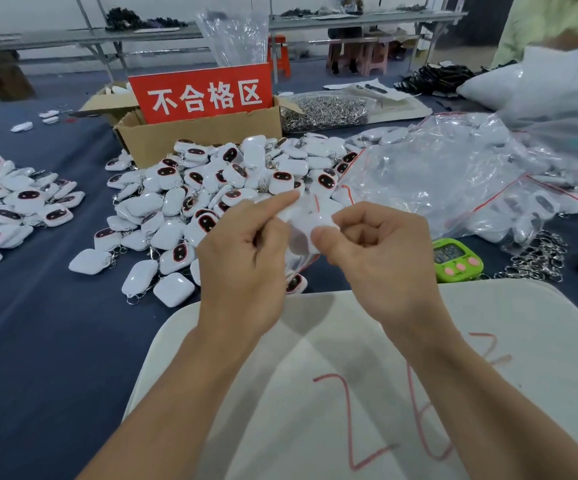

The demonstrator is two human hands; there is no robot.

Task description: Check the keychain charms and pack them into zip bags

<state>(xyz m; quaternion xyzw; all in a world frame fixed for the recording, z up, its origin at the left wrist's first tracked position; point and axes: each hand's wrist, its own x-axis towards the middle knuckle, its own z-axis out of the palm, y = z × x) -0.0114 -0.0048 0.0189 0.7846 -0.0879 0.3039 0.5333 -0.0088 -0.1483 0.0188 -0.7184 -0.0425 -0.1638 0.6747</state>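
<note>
closing up one zip bag [296,261]

i have both hands raised over the near side of the blue counter [38,341], with the bag held between them, just in front of the pile of loose charms [211,188]. my right hand [377,251] pinches one edge, thumb pressed onto the curled forefinger. my left hand [246,258] grips the other edge with its lower fingers curled and the forefinger stretched out along the top. something white shows through the film, which i take for a charm [301,220] inside. blur hides whether the red zip strip is shut.

to do this well, i judge i should hold the right pinch fixed as an anchor and slide the left thumb and forefinger along the strip from end to end, pressing evenly so no gap is left. the keyring must sit clear of the strip or it will jam the seal. a flawed piece belongs in the cardboard box [194,140] behind the red reject sign [201,93]. a good one can join the heap of filled bags [454,174] on the right.
</note>
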